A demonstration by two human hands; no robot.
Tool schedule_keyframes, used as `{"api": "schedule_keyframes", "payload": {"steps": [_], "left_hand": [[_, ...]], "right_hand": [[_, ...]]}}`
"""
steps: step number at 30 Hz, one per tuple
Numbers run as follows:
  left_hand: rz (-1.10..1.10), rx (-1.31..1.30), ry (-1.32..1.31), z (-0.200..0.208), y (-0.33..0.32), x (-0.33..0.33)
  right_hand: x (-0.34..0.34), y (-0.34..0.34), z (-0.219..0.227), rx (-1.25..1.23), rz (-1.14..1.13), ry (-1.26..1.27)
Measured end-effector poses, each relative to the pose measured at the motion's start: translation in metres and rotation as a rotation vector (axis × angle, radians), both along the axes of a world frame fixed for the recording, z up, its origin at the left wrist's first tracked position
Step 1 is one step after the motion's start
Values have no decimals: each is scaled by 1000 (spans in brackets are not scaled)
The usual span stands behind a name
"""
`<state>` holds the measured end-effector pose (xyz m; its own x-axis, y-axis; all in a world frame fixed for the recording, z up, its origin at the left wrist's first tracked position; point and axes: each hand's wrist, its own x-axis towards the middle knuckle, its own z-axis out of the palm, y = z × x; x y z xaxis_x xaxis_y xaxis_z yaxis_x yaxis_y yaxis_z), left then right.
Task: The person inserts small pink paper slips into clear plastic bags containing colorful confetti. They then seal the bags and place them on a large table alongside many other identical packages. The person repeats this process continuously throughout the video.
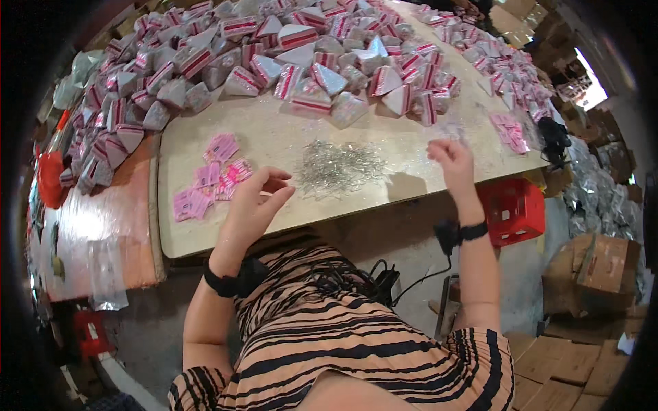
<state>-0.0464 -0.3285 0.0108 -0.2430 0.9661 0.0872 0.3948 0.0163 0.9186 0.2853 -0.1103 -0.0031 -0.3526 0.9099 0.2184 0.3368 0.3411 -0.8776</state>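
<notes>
My left hand (252,207) hovers at the table's near edge, beside several pink printed cards (208,176). Its fingers are curved, with a gap between them and the thumb. Right of it lies a loose heap of small silvery wire pieces (339,166), perhaps pins; their exact kind is too small to tell. Over the table's right part, my right hand (454,163) is raised with fingers bent together. Whatever its fingertips may hold cannot be made out. Both hands are apart from the wire heap.
A big pile of clear-wrapped, wedge-shaped white and pink-red pieces (329,79) covers the far side of the table (274,130). More pink cards (509,132) lie at the right edge. A red crate (514,212) stands below right, near cardboard boxes (606,264). A cable hangs from my right wristband.
</notes>
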Motion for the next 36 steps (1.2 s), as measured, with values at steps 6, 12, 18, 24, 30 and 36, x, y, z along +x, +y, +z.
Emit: {"api": "schedule_keyframes", "payload": {"steps": [6, 12, 18, 24, 30, 36], "left_hand": [[18, 132, 375, -12, -7, 7], [-127, 223, 537, -16, -5, 28], [-55, 247, 546, -16, -4, 23], [215, 223, 579, -7, -29, -25], [448, 144, 626, -8, -62, -76], [273, 59, 808, -16, -54, -58]], "right_hand": [[-49, -74, -29, 658, 156, -314], [-30, -66, -35, 724, -1, -631], [-18, -75, -41, 806, 55, -734], [-10, -80, -57, 897, 143, -540], [2, -80, -68, 905, 159, -387], [-30, -75, -43, 711, -40, -172]]}}
